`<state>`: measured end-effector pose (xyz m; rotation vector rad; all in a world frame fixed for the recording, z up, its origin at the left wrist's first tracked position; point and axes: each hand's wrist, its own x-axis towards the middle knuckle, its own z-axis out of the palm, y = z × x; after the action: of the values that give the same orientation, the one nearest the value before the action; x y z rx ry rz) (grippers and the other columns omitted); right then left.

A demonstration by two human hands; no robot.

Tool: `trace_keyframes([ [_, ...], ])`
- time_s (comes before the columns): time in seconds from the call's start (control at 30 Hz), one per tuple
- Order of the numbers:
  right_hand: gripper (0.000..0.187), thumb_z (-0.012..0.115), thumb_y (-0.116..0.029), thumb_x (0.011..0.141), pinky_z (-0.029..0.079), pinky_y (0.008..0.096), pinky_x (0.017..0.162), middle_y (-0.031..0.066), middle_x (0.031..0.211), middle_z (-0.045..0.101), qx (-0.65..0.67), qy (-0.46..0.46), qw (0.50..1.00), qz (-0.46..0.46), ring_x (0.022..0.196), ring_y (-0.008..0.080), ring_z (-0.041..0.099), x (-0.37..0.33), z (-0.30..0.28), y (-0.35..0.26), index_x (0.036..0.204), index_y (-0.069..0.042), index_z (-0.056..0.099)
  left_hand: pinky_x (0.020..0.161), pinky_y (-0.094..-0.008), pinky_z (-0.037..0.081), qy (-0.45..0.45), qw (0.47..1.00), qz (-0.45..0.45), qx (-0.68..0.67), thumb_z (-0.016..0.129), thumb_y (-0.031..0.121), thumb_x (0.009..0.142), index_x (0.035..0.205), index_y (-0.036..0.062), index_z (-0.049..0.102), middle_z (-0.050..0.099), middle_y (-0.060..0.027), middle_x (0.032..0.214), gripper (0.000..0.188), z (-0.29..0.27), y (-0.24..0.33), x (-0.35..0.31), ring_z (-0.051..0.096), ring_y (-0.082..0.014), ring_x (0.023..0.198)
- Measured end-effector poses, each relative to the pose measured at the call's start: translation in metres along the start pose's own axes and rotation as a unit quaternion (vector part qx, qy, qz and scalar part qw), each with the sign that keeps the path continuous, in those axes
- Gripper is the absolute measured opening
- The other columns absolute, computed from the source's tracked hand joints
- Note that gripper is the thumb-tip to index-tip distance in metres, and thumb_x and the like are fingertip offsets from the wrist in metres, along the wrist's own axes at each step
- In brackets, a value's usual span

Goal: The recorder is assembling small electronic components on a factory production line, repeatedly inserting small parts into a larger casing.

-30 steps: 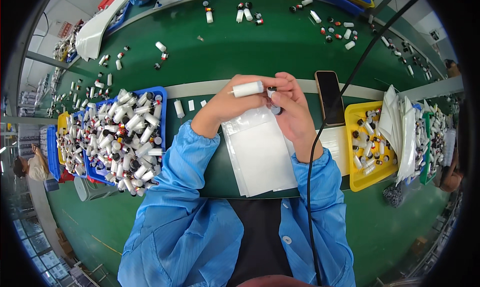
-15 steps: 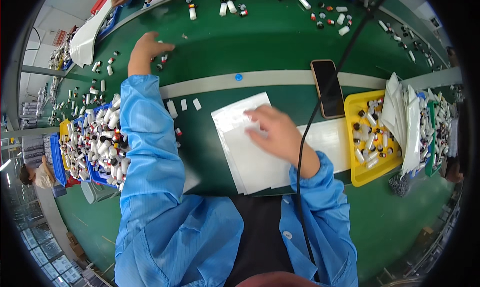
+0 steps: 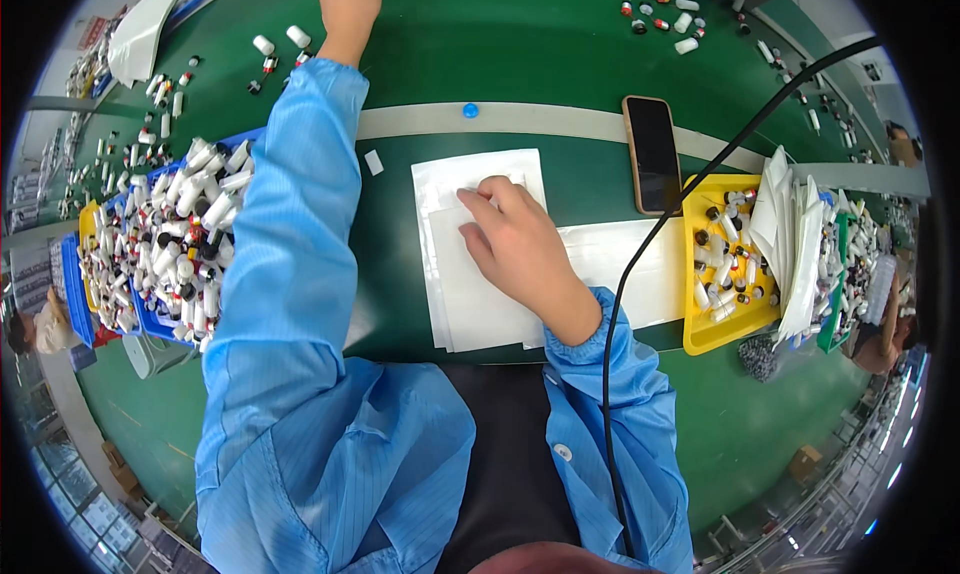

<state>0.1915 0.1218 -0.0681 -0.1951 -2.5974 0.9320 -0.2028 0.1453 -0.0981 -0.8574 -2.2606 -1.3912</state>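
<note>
My left hand point(image 3: 348, 12) is stretched far out over the green belt and runs past the top edge, so its fingers are cut off. Close to its wrist are small white bottles point(image 3: 298, 36) and several dark and red caps or small pieces. Flat white bags or sheets point(image 3: 485, 304) are stacked in front of me. My right hand point(image 3: 520, 249) rests on their upper part, thumb and index finger apart, with nothing seen between them. The other fingers are partly bent and overlapped.
To the left, blue bins hold heaped white bottles point(image 3: 185, 234). On the right are a phone point(image 3: 652, 154), a yellow tray point(image 3: 725, 334) of bottles and upright white sheets point(image 3: 800, 244). A black cable point(image 3: 640, 254) crosses the view. A blue cap point(image 3: 470, 110) sits on the grey rail.
My left hand has reached farther forward and to the right, out past the top edge. My right hand stays over the white stack, slightly left. The whole view has shifted.
</note>
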Motion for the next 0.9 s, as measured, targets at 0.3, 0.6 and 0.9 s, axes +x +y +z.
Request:
trace_keyframes([
  [0.3, 0.027, 0.070, -0.009, 0.081, 0.053, 0.0372, 0.070, 0.0098, 0.094, 0.056, -0.077, -0.082, 0.993, -0.023, 0.081, 0.0265, 0.064, 0.000, 0.027, -0.014, 0.107, -0.004, 0.063, 0.082, -0.0419, 0.053, -0.156, 0.702, -0.376, -0.584, 0.046, 0.056, 0.101, 0.085, 0.0112, 0.053, 0.058, -0.0070, 0.084, 0.048, -0.092, 0.133, -0.120, 0.060, -0.0238, 0.081],
  [0.6, 0.022, 0.071, -0.014, 0.082, 0.052, 0.0373, 0.065, 0.0082, 0.090, 0.058, -0.070, -0.082, 0.994, 0.021, 0.079, 0.0262, 0.066, 0.010, 0.025, -0.021, 0.100, -0.007, 0.060, 0.096, -0.0522, 0.054, -0.283, 0.491, -0.533, -0.628, 0.040, 0.064, 0.100, 0.077, 0.0135, 0.056, 0.062, -0.0097, 0.075, 0.058, -0.061, 0.092, -0.167, 0.068, -0.0330, 0.094],
  [0.9, 0.018, 0.070, -0.009, 0.082, 0.052, 0.0358, 0.067, 0.0072, 0.094, 0.058, -0.039, -0.065, 0.997, -0.028, 0.079, 0.0248, 0.065, 0.001, 0.026, -0.016, 0.096, -0.007, 0.059, 0.101, -0.0488, 0.051, -0.303, 0.494, -0.502, -0.642, 0.039, 0.063, 0.101, 0.071, 0.0176, 0.054, 0.063, -0.0077, 0.074, 0.056, -0.063, 0.094, -0.171, 0.068, -0.0289, 0.098],
])
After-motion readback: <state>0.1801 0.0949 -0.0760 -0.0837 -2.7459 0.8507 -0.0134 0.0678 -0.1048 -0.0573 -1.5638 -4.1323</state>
